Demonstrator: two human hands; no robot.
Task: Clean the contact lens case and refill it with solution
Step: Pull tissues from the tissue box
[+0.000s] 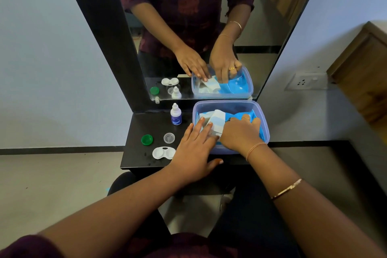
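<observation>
Head camera view: nearest the person, the left hand (pixel 195 144) lies flat with straight fingers. It reaches over the near left corner of the box (pixel 230 106) and presses its fingertips on a white packet with pale blue stripes (pixel 217 117), grasping nothing. The right hand (pixel 240 133) is inside the box, over its near wall, with fingers curled down at the packet's right edge. The reflection suggests they pinch the packet, though from above the back of the hand hides the grasp.

Left of the box, on the black shelf (pixel 136 128), the lens case (pixel 164 152) lies open and untouched, its two wells bare. A little farther back, also left of the box, sit a clear cap (pixel 169 138) and a green cap (pixel 147 139), apart from each other. Just beside the box's far left corner stands the solution bottle (pixel 176 114), upright and capped. Behind the box rises the mirror (pixel 209 27).

The step looks like fetching a wipe or tissue to clean the case. To do it well, I judge the left hand should pin the packet firmly while the right draws one sheet free. The box must not slide toward the bottle, and fingers should stay off the part that will touch the wells.
</observation>
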